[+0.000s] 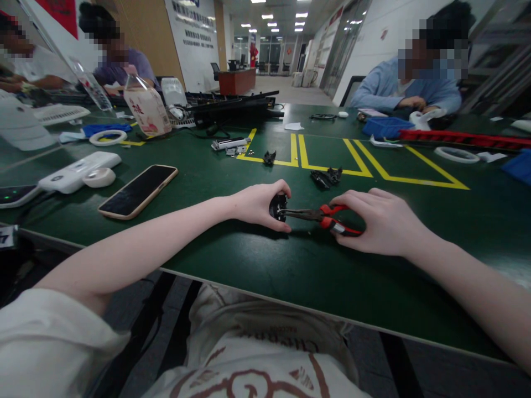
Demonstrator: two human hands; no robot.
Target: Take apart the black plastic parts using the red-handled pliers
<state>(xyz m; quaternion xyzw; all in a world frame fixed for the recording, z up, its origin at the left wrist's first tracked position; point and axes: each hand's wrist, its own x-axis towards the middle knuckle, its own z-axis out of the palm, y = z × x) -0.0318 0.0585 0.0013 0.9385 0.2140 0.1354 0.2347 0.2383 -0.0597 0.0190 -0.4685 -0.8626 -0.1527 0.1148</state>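
My left hand (259,204) grips a small round black part (277,208) and holds it down on the green table (257,265). My right hand (379,221) closes around the red handles of a pair of needle-nose pliers (321,215). The pliers' thin jaws reach left and meet the black part. Both hands rest on the table near its front edge, directly ahead of me.
Small black parts (326,177) and another black part (269,158) lie beyond my hands by yellow tape lines (332,166). A phone (139,190), a white device (78,172) and tape rolls lie to the left. Other people sit at the table's far left and far right.
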